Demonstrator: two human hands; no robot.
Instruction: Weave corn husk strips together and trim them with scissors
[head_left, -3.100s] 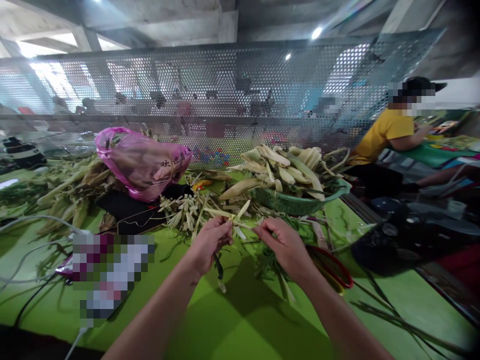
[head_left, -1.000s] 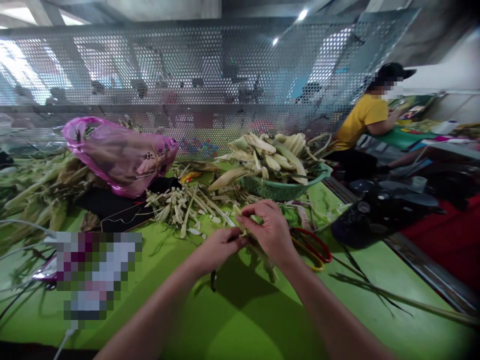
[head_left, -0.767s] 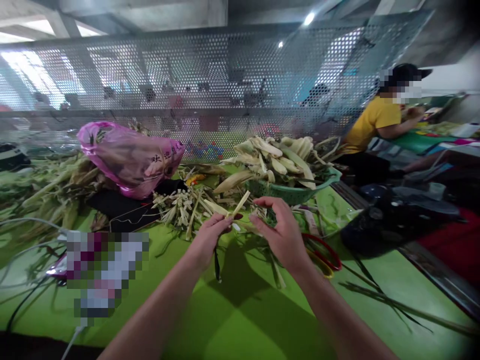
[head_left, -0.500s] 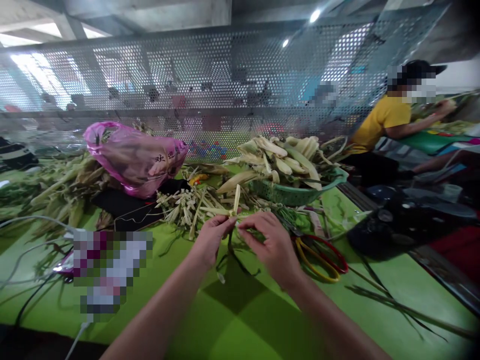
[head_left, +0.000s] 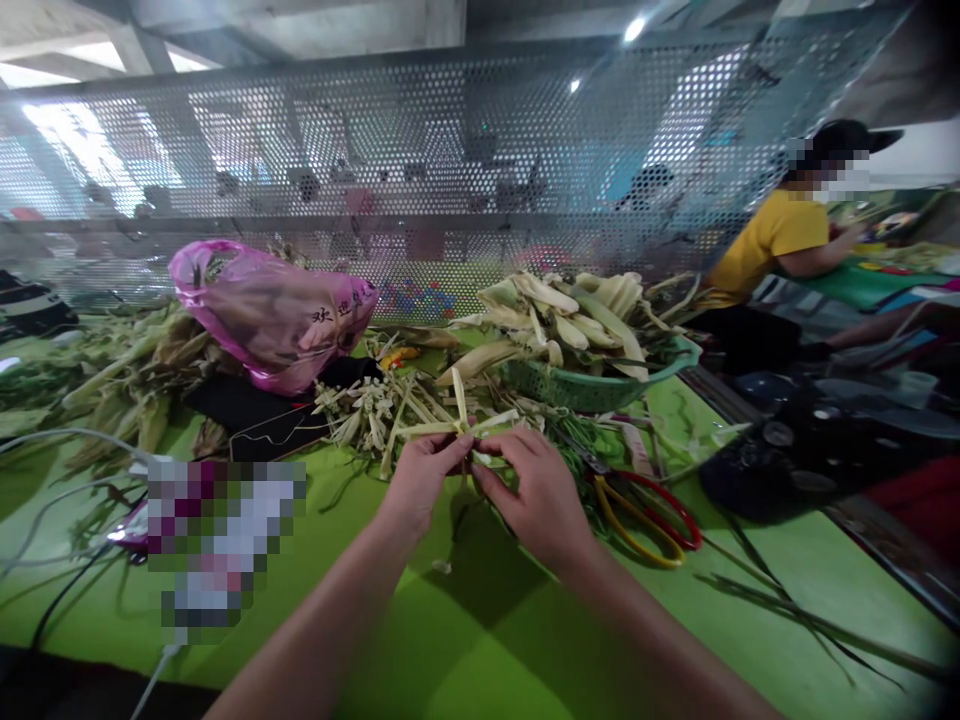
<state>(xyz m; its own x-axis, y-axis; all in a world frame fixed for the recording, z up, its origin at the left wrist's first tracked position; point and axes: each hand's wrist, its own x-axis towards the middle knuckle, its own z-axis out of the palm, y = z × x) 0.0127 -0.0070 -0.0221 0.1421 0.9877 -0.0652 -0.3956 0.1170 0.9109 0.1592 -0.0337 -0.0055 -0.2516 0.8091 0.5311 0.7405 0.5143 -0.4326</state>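
Papery, ridged husks (head_left: 551,300) are heaped in a perforated green plastic basket (head_left: 570,388), and a thin, crinkled pink bag (head_left: 277,315) is set further left on the smooth green desk (head_left: 450,650). Above the desk, near a pile of cut stalks (head_left: 360,415), a cream husk piece (head_left: 460,395) is held: slim strips are gathered at its centre, one pointed upward. That centre is pinched by the left hand's (head_left: 420,475) fingers; the right hand's (head_left: 536,485) are curled beside it, whether closed cannot be told.
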